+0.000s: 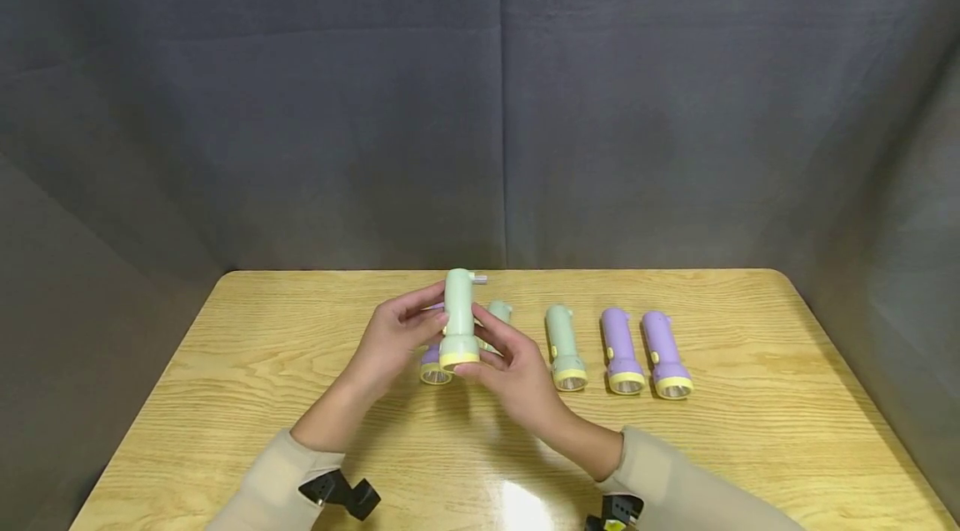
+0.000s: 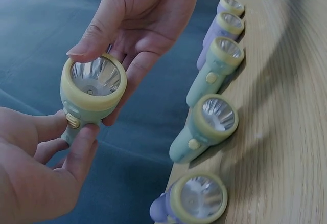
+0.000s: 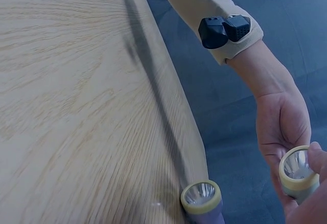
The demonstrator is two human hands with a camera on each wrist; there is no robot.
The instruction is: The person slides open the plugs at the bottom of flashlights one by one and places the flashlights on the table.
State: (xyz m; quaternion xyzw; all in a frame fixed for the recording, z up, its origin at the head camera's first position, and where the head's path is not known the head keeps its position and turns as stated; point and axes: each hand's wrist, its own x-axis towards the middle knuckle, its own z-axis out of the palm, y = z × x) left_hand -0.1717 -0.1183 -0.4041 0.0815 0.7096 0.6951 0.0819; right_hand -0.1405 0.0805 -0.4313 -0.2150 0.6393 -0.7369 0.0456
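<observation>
I judge I'm checking the green flashlight (image 1: 458, 310), held above the table (image 1: 262, 364), fingers of the left hand (image 1: 396, 333) pinching its body and those of the right hand (image 1: 525, 371) its rim (image 2: 99, 102), so next probably calls for gentle pressure on the switch (image 2: 73, 120).

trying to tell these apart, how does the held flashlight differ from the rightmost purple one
The held flashlight is pale green; the rightmost flashlight is purple. The left hand and right hand hold up the held flashlight, while the rightmost flashlight rests on the table. A pale piece juts from the held flashlight's tail end; the rightmost flashlight shows only a small nub there. Both have yellow rims.
</observation>
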